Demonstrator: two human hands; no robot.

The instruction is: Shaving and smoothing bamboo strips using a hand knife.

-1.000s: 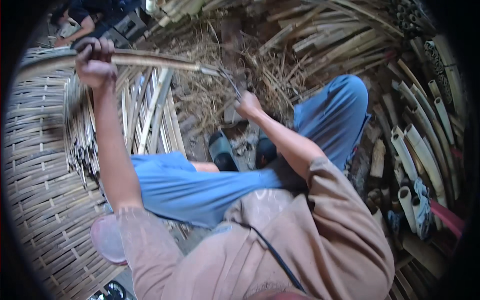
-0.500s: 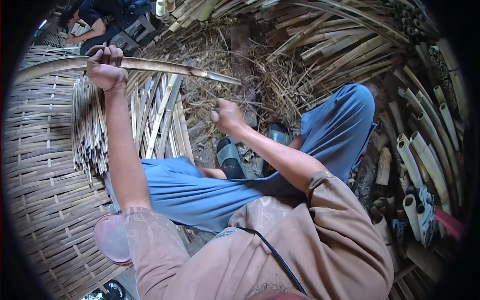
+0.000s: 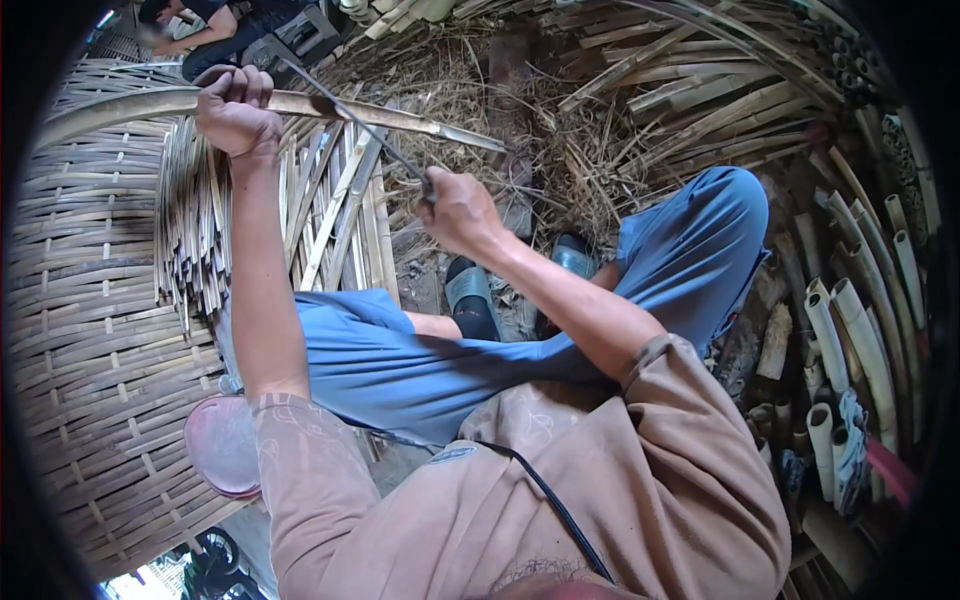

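Note:
My left hand (image 3: 238, 108) is wrapped round a long split length of bamboo (image 3: 425, 124), raised at the upper left. One end of the bamboo bends away toward the left rim; the other tapers to a pale tip above the littered ground. My right hand (image 3: 462, 212) grips a long thin-bladed knife (image 3: 385, 148) by its handle, with the fist covering most of the handle. The blade slants up and left and crosses in front of the bamboo, just right of my left hand. Whether blade and bamboo touch, I cannot tell.
Woven bamboo matting (image 3: 90, 330) covers the left side, with a bundle of bamboo strips (image 3: 192, 220) on it. Shavings (image 3: 440, 75) litter the ground ahead. Split bamboo (image 3: 720, 100) and cut tubes (image 3: 860, 330) are piled at right. Another person (image 3: 205, 35) sits at the far left.
My right fist has turned, and the knife blade, not discernible before, now shows across the bamboo. The whole scene has shifted slightly; my left hand keeps its hold on the bamboo.

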